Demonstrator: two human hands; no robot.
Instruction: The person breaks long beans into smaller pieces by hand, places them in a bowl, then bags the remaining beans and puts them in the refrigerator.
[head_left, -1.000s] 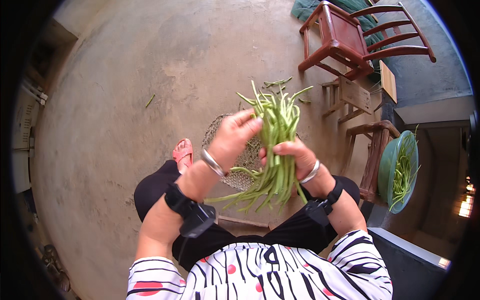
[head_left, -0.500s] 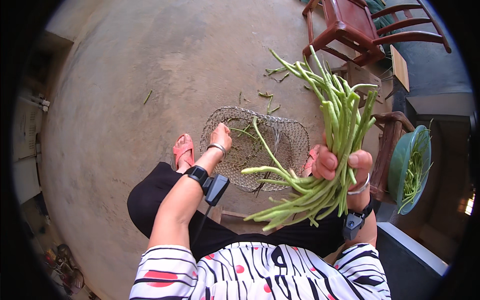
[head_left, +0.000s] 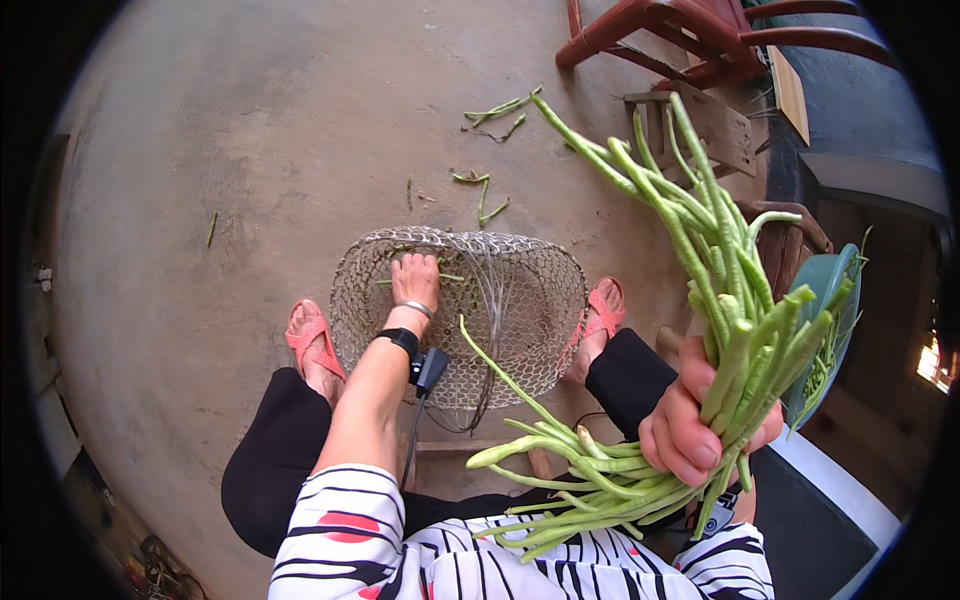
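My right hand (head_left: 688, 420) is closed around a thick bunch of long green beans (head_left: 735, 290), held up at the right with the ends fanning out above and below the fist. My left hand (head_left: 415, 280) is inside a wire mesh basket (head_left: 350, 340) that stands on the floor between my feet. Its fingers are curled over a green bean (head_left: 450, 278), which shows on both sides of the hand. The fingertips themselves are hidden. One thin bean from the bunch hangs over the basket's near side.
Loose bean pieces (head_left: 485, 198) lie on the concrete floor (head_left: 250, 130) beyond the basket. At the right, a green basin (head_left: 822, 275) holds more beans. A red-brown chair (head_left: 690, 35) and a low wooden stool (head_left: 715, 130) stand at the far right.
My left hand has gone down into the basket, onto a bean there. The bunch in my right hand has come lower and nearer. The whole view has shifted.
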